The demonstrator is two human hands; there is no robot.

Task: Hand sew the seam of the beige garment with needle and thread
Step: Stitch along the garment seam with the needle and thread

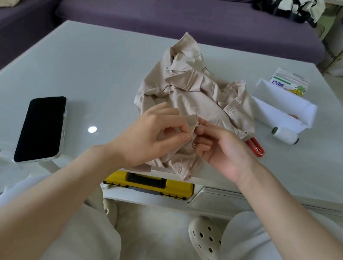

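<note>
We sew at the bench's near edge.
The fingers of our left hand pinch the beige garment's folded seam; our right hand's fingers pinch the needle beside it. The garment lies crumpled on the bench, between phone and thread spool.

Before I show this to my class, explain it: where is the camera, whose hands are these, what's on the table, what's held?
No machine here: a person wears a camera on the head, looking down at their own hands. The left hand pinches a fold of the beige garment at the near table edge; the right hand meets it at the seam, seemingly pinching a thin needle. Also on the table: a phone, a white thread spool, a red-handled tool, a white tray and a carton.
</note>
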